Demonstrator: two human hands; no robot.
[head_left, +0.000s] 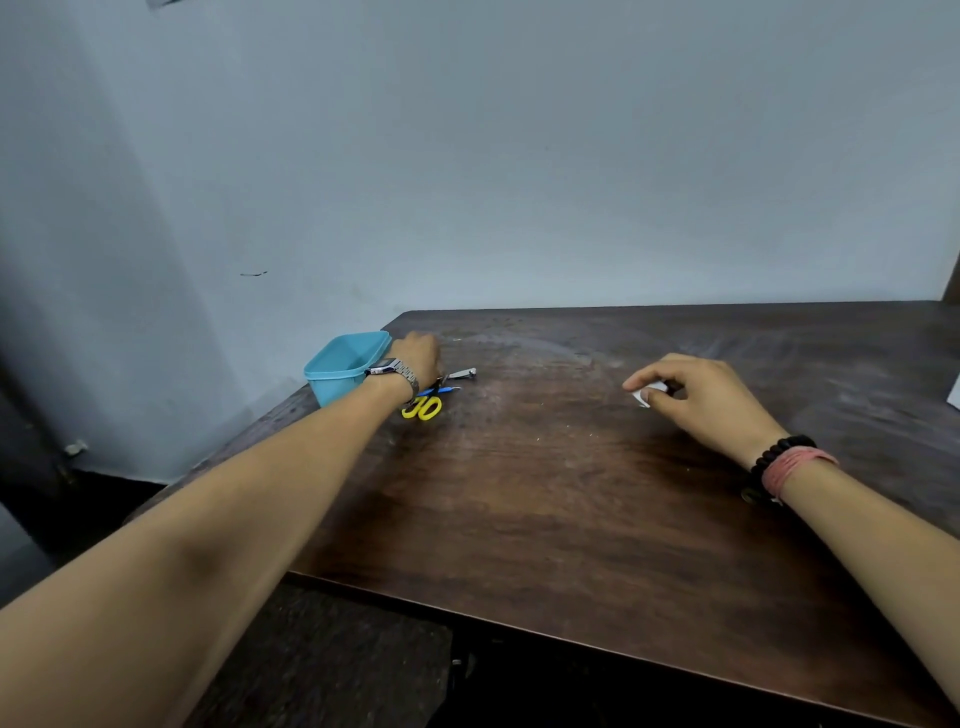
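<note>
- The wall (519, 156) is pale blue-grey.
- The table (571, 493) is dark brown wood.
- A blue box (340, 366) sits open at its far left corner; I see only its blue inside.
- My left hand (418, 358) is just beside the box; its fingers are hidden, so I cannot tell how they lie.
- My right hand (696, 395), well apart, pinches a white scrap (649, 394) low over the table.
- Yellow scissors (423, 408) lie by my left wrist.
- A clipper (462, 374) lies just past them.

Light: dim, cool, soft, from above.
Shadows: faint, beneath right hand (706, 400) on desk (571, 509).
Glare: dull sheen across far desk.
Edges: wide-angle bending, dark left corner.
Focus: slightly soft throughout.
</note>
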